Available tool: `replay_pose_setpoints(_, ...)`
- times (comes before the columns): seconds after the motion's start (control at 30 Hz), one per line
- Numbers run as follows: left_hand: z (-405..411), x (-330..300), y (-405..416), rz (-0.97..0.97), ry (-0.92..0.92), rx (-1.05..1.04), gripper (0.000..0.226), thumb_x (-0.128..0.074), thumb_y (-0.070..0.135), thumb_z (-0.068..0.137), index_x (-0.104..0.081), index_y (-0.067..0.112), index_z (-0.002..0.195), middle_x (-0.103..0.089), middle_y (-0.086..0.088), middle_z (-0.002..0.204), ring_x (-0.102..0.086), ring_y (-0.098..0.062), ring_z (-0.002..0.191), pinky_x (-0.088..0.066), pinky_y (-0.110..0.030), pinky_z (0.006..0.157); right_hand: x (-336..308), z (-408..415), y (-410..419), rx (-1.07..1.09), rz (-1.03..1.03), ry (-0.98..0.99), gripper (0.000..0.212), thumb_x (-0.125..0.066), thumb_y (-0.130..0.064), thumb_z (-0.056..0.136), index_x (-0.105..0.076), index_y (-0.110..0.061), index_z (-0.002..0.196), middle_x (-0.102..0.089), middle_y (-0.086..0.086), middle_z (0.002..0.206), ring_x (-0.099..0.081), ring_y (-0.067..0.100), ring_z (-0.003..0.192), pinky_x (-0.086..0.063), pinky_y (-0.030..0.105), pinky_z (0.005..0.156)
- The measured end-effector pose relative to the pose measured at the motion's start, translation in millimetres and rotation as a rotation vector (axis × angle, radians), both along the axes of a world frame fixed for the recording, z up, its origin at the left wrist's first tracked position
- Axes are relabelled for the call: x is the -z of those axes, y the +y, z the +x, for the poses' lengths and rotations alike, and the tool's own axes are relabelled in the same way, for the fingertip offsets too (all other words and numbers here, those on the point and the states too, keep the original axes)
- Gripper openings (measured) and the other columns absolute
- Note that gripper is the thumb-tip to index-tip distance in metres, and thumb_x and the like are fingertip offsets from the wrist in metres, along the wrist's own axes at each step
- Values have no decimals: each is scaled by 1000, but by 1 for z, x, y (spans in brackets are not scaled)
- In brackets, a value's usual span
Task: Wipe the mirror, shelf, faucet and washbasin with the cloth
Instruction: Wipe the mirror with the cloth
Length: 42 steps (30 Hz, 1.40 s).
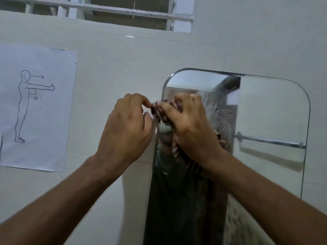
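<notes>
A frameless mirror (pixel 269 121) with rounded corners hangs on the white wall, streaked with wipe marks near its upper left. My right hand (pixel 191 126) grips a dark red patterned cloth (pixel 160 110) against the mirror's upper left edge. Part of the cloth hangs under that hand and shows in the reflection. My left hand (pixel 127 128) is just left of the mirror edge and pinches the cloth's left end between thumb and forefinger. Shelf, faucet and washbasin are out of view.
A paper sheet (pixel 37 106) with a standing-figure drawing is taped to the wall at the left. A barred window (pixel 113 13) runs above. The mirror reflects a chrome towel bar (pixel 269 141) and a person in a dark green shirt.
</notes>
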<state>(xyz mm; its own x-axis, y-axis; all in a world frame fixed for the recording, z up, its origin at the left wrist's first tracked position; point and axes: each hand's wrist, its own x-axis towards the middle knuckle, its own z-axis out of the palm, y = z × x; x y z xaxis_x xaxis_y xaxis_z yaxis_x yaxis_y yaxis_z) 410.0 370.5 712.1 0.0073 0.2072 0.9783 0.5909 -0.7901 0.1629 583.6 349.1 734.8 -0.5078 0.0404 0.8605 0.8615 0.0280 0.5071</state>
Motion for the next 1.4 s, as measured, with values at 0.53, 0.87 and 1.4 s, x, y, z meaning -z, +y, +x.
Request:
replay_pose_setpoints(0.53,-9,24,-1,-32,20,30,15,-47,22,99,-54,20,111,-48,7,98,-45,-10,90,-42,-28,75,123,5,-24,79,-258,-546,24,-50,-14,104,-65,-10,123,-66,16,112,-59,31,99,-53,45,83)
replay_pose_setpoints(0.87,-5,39,-2,-58,63,21,19,-45,27,101,-54,18,116,-50,3,102,-45,-10,93,-38,-25,75,-11,33,-26,28,110,146,31,-59,-22,98,-64,-4,123,-54,26,115,-49,40,109,-49,43,89)
replay_pose_setpoints(1.4,0,48,5,-102,64,68,20,-43,30,100,-53,18,112,-47,4,99,-46,-14,93,-45,-37,77,125,88,-54,81,-85,-191,30,-59,-35,102,-73,-11,113,-67,7,98,-63,15,94,-52,36,89)
